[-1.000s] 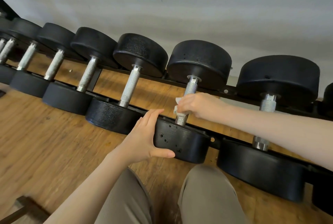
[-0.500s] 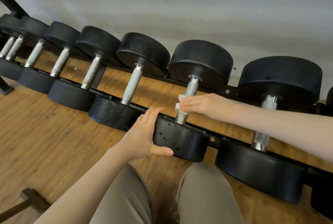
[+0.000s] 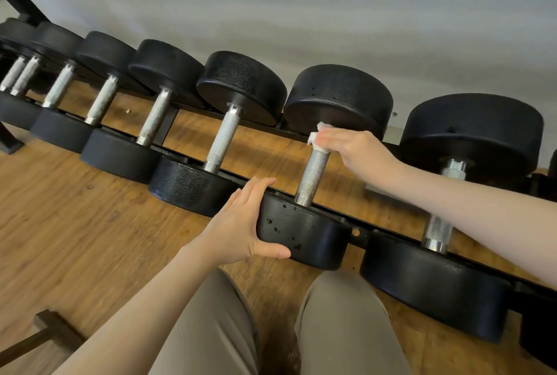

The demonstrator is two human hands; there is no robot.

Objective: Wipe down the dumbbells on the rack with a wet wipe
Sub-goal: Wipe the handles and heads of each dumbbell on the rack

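Several black dumbbells with knurled silver handles lie in a row on a low black rack. My right hand grips a white wet wipe wrapped around the top of the handle of the dumbbell in front of me, just under its far head. My left hand holds the left side of that dumbbell's near head, thumb underneath and fingers over the top edge. Small wet-looking spots show on that near head.
Neighbouring dumbbells sit close on both sides: one to the left and a bigger one to the right. Wooden floor lies under the rack, a grey wall behind. My knees are at the bottom. A wooden piece lies lower left.
My right hand slid the wipe up the handle from near the lower end to the top. My left hand stayed on the near head. The view shifted slightly.
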